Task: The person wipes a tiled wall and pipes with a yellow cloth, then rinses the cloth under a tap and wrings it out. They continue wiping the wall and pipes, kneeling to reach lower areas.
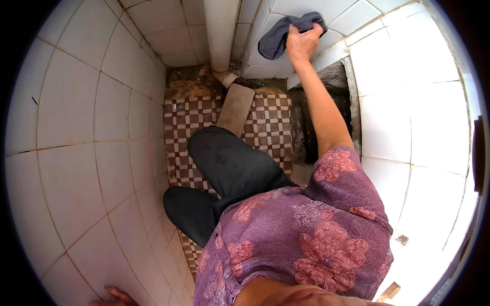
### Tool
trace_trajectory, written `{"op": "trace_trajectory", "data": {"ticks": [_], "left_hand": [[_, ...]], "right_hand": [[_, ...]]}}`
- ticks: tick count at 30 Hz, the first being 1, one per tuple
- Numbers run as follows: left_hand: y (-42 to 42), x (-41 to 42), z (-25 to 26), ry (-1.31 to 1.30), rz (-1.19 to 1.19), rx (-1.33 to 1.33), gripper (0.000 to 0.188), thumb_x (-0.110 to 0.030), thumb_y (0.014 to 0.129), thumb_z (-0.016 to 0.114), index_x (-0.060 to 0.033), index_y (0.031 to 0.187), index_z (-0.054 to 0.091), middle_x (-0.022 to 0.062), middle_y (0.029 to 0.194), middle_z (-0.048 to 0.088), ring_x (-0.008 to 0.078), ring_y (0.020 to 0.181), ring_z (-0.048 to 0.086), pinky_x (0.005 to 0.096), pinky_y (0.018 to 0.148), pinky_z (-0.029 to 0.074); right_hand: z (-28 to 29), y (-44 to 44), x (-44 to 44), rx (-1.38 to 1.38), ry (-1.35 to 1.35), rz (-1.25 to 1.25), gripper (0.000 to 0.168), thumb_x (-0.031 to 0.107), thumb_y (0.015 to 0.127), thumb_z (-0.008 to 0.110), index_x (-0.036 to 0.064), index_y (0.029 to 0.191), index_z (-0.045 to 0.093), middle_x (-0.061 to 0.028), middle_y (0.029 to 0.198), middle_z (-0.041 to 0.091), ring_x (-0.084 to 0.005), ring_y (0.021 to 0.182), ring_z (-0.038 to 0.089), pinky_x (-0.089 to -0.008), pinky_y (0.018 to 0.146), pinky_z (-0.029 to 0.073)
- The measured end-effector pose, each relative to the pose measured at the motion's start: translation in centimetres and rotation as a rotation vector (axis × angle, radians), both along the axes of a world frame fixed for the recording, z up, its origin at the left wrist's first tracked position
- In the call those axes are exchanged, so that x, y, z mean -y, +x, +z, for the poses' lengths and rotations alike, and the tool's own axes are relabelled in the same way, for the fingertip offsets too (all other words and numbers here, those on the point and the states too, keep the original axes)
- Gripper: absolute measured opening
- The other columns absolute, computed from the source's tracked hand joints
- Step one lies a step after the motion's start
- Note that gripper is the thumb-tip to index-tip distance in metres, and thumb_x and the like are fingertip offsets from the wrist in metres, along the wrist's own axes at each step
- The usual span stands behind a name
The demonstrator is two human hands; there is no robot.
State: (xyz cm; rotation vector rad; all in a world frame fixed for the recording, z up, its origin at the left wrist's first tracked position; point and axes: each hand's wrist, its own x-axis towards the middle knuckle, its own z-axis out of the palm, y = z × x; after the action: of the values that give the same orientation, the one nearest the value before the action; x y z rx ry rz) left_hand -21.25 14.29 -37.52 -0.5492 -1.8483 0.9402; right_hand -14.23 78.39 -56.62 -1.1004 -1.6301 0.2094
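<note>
Near the top, my right hand [304,42] grips a dark grey cloth [272,43] against the white tiled wall [302,7], with my arm stretched out over a dark recess. The cloth is bunched under the fingers, and its ends stick out on both sides of the hand. At the bottom left edge, my left hand [116,297] is partly in view beside the white wall tiles [76,275]. Its fingers are apart, and no object shows in it. The rest of that hand is cut off by the picture's rim.
A pale vertical pipe [219,34] meets the floor behind a loose slab [236,105]. Checkered mosaic tiles [268,118] cover the floor. At the right is a dark recess [300,126] with a rough edge [354,103]. Tiled walls stand close on both sides.
</note>
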Motion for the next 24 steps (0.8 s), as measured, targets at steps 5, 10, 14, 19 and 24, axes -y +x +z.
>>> {"op": "trace_trajectory", "data": {"ticks": [5, 10, 14, 19, 24], "left_hand": [[-0.7, 0.2, -0.3, -0.047, -0.021, -0.034, 0.07, -0.048, 0.08, 0.046, 0.0056, 0.125, 0.039, 0.0352, 0.125, 0.035, 0.0507, 0.115, 0.033, 0.057, 0.095, 0.027], [-0.3, -0.5, -0.2, -0.063, 0.013, -0.043, 0.068, -0.045, 0.079, 0.047, 0.0079, 0.121, 0.043, 0.0343, 0.124, 0.036, 0.0507, 0.112, 0.036, 0.0571, 0.094, 0.028], [-1.8, 2.5, -0.9, -0.084, -0.187, -0.059, 0.066, -0.042, 0.078, 0.049, 0.009, 0.119, 0.043, 0.0334, 0.122, 0.039, 0.0495, 0.114, 0.034, 0.0569, 0.094, 0.028], [-4.2, 5.3, 0.7, -0.347, -0.581, -0.091, 0.067, -0.041, 0.078, 0.049, 0.0105, 0.12, 0.041, 0.0324, 0.123, 0.038, 0.0485, 0.117, 0.031, 0.0561, 0.095, 0.028], [-1.9, 2.5, 0.0, -0.157, -0.339, 0.028, 0.06, -0.03, 0.076, 0.055, -0.0069, 0.128, 0.038, 0.0306, 0.119, 0.044, 0.048, 0.119, 0.029, 0.0614, 0.094, 0.025]], "right_hand": [[-10.3, -0.6, 0.6, 0.212, -0.791, -0.178, 0.042, 0.008, 0.07, 0.063, -0.008, 0.102, 0.042, -0.024, 0.093, 0.056, -0.0363, 0.085, 0.058, -0.0437, 0.071, 0.048], [-8.6, 0.9, -0.3, -0.24, -0.725, 0.27, 0.028, 0.012, 0.072, 0.066, -0.009, 0.084, 0.053, -0.0136, 0.07, 0.061, -0.0192, 0.058, 0.063, -0.0291, 0.04, 0.051], [-6.0, 2.2, -2.0, -0.133, -0.435, 0.163, 0.042, 0.028, 0.07, 0.068, -0.009, 0.082, 0.051, -0.0159, 0.07, 0.06, -0.0223, 0.053, 0.06, -0.0309, 0.041, 0.046], [-9.8, 2.8, -0.9, -0.309, -0.918, 0.032, 0.039, 0.025, 0.072, 0.07, -0.008, 0.084, 0.053, -0.0147, 0.071, 0.061, -0.0202, 0.049, 0.061, -0.0279, 0.035, 0.048], [-6.0, 2.5, -2.1, -0.13, -0.563, 0.229, 0.037, 0.027, 0.074, 0.066, -0.007, 0.081, 0.053, -0.0121, 0.064, 0.061, -0.0167, 0.047, 0.06, -0.0264, 0.036, 0.045]]}}
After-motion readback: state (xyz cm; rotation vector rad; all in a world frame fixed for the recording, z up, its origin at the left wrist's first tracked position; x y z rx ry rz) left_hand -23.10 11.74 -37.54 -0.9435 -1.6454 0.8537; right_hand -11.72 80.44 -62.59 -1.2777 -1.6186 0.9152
